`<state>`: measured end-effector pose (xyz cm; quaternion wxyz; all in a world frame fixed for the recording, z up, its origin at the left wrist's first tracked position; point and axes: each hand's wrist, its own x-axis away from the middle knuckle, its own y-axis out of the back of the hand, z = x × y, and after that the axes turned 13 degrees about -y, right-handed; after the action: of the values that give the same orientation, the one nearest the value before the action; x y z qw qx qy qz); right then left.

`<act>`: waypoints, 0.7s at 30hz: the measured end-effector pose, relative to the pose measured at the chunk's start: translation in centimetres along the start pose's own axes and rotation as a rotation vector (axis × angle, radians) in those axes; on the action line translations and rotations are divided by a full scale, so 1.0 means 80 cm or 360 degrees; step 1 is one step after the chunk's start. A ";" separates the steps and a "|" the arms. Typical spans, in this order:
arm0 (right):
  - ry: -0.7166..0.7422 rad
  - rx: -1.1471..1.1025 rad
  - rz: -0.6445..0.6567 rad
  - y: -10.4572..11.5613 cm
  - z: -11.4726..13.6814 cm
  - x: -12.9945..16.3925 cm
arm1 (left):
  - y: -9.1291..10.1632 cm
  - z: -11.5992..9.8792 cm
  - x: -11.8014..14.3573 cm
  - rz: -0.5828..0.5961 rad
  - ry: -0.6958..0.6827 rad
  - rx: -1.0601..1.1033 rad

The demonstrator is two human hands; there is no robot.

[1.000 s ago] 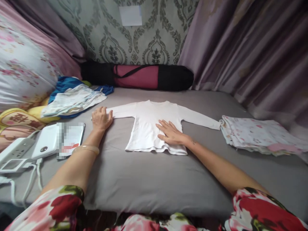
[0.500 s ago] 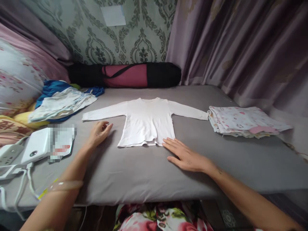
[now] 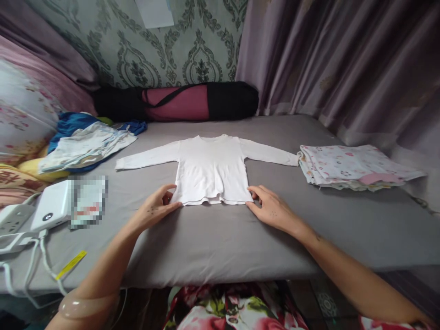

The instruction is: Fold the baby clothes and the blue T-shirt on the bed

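Note:
A white long-sleeved shirt (image 3: 211,167) lies spread flat on the grey sheet (image 3: 206,247), its sleeves stretched out to both sides and its hem towards me. At the hem's left corner, my left hand (image 3: 156,206) has thumb and fingers closed on the cloth. My right hand (image 3: 271,208) pinches the right corner in the same way. A small fold stands up in the middle of the hem. The right cuff reaches a folded stack of printed cloth (image 3: 354,165).
A long black and maroon bag (image 3: 175,101) lies along the wall. Folded clothes (image 3: 89,144) sit at the left, near a white power bank (image 3: 51,206), a power strip (image 3: 13,220), cables and a blurred-out flat object (image 3: 88,201). Curtains (image 3: 330,59) hang at the right.
My left hand has moved right and onto the left hem corner. My right hand, flat near the hem before, has shifted to the right corner and closed on it.

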<state>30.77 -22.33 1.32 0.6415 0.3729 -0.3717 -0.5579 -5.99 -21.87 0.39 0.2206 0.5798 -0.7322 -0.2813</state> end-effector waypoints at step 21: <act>0.0086 0.0428 -0.0173 0.004 0.011 0.000 | 0.016 -0.029 0.005 -0.0320 0.0266 0.0428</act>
<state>30.09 -22.32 1.97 0.5644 0.4900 -0.4049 -0.5267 -5.50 -22.40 2.93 0.1720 0.6956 -0.6808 -0.1521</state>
